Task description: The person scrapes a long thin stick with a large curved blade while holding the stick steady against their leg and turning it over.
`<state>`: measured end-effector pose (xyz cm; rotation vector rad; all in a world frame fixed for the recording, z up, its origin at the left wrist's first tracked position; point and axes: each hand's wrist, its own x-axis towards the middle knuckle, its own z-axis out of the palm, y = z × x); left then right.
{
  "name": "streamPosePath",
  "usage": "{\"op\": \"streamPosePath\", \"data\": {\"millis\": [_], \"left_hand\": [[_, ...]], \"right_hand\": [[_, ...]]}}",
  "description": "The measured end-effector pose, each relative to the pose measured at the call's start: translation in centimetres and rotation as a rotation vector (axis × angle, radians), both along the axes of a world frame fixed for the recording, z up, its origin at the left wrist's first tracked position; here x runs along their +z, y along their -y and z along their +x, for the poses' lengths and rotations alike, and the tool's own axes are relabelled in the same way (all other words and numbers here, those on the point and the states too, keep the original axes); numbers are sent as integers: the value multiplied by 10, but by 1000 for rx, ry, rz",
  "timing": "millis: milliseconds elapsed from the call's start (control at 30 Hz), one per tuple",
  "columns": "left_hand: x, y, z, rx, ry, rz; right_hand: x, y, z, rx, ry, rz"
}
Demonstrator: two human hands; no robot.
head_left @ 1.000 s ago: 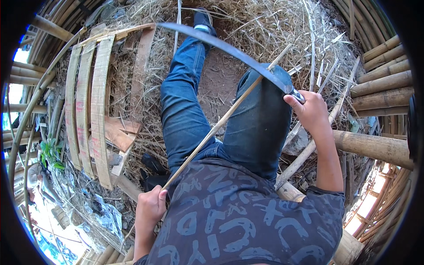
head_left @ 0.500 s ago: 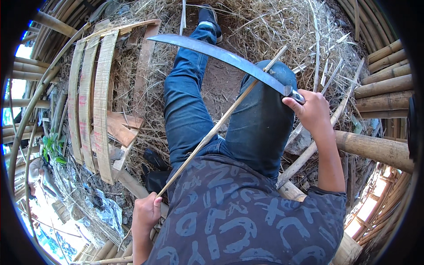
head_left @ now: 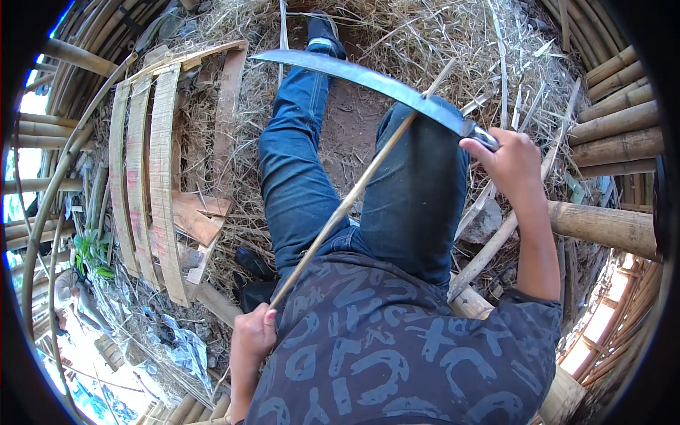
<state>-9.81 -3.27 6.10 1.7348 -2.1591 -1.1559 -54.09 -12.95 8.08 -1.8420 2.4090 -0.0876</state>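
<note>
My right hand [head_left: 516,161] is closed round the handle of a long curved machete [head_left: 361,76], at the right above my bent right knee. Its bright blade points left and lies across the stick near the far end. That thin, pale wooden stick [head_left: 354,191] slants from lower left to upper right over my lap and right thigh. Its near end is in my left hand [head_left: 255,331], a fist with the thumb along the stick, beside my dark patterned shirt. A short tip of the stick shows beyond the blade.
A slatted wooden pallet [head_left: 164,177] lies on the left beside broken board pieces [head_left: 197,218]. Dry straw [head_left: 439,42] covers the ground ahead. To the right are a thick bamboo pole [head_left: 602,227], a stone [head_left: 483,221] and stacked bamboo [head_left: 615,134]. Crumpled plastic [head_left: 185,347] lies lower left.
My left hand has moved a little right and up with the stick's near end. The machete's crossing point has shifted slightly toward the stick's far tip. The whole view has shifted slightly.
</note>
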Motion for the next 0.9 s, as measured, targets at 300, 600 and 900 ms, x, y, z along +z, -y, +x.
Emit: {"op": "streamPosePath", "data": {"millis": [300,600,900], "left_hand": [[-4,6,-3,-22,7,6],[-11,12,-1,-28,-8,33],[-17,19,-4,-46,-30,53]], "right_hand": [[7,8,-1,-8,-95,47],[6,7,-8,-1,-92,48],[2,-2,-17,212,-130,-42]]}}
